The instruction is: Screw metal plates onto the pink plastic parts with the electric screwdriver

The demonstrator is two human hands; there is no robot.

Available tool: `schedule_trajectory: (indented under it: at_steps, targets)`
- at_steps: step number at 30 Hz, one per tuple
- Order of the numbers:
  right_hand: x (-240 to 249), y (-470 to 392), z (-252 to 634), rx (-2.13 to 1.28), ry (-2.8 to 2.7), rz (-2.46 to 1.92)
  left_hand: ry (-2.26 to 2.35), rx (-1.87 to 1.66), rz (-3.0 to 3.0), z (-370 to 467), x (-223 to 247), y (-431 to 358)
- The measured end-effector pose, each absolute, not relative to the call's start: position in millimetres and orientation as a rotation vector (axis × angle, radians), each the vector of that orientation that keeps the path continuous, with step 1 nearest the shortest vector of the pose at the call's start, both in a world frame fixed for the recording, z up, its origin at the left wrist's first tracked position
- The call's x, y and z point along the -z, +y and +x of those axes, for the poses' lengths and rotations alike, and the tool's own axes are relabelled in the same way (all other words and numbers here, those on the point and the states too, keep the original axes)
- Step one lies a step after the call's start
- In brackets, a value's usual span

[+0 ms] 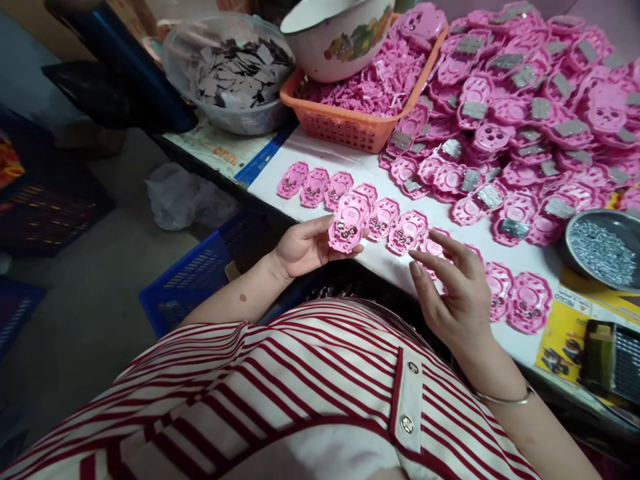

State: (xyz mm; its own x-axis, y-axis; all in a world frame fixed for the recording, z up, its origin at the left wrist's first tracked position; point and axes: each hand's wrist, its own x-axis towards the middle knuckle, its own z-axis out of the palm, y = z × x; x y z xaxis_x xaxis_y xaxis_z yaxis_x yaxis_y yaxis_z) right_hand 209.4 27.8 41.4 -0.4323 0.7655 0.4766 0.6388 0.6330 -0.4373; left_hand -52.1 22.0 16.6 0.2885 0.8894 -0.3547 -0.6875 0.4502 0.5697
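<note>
My left hand holds up a pink plastic piece with small metal parts at its lower end. Thumb and fingers grip its left and lower edges. To its right, my right hand hovers over the row, fingers apart, and nothing shows between them. Beneath and beside the hands, several similar pink pieces lie in a line along the table's front edge, among them one at the left end and one at the right end. The right hand partly hides some of them.
A large heap of pink pieces with metal plates covers the back right. An orange basket holds pink bits and an enamel bowl. A clear bowl of dark and grey flat pieces stands left; a metal bowl of screws is right.
</note>
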Motion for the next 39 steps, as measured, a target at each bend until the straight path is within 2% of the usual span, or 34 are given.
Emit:
schedule_trajectory:
  at_steps: [9, 18, 39]
  targets:
    - [-38.3, 39.8, 211.4, -0.256, -2.215, -1.066, 1.044, -1.440, 0.369, -138.7, -23.0, 43.9]
    - [-37.2, 45.7, 210.5, -0.310, -2.256, -1.003, 1.456, -1.368, 0.421, -226.7, -1.4, 83.7]
    - [-35.2, 44.9, 212.7, -0.506, -2.310, -0.977, 1.825, -1.106, 0.542, -230.9, -0.8, 123.1]
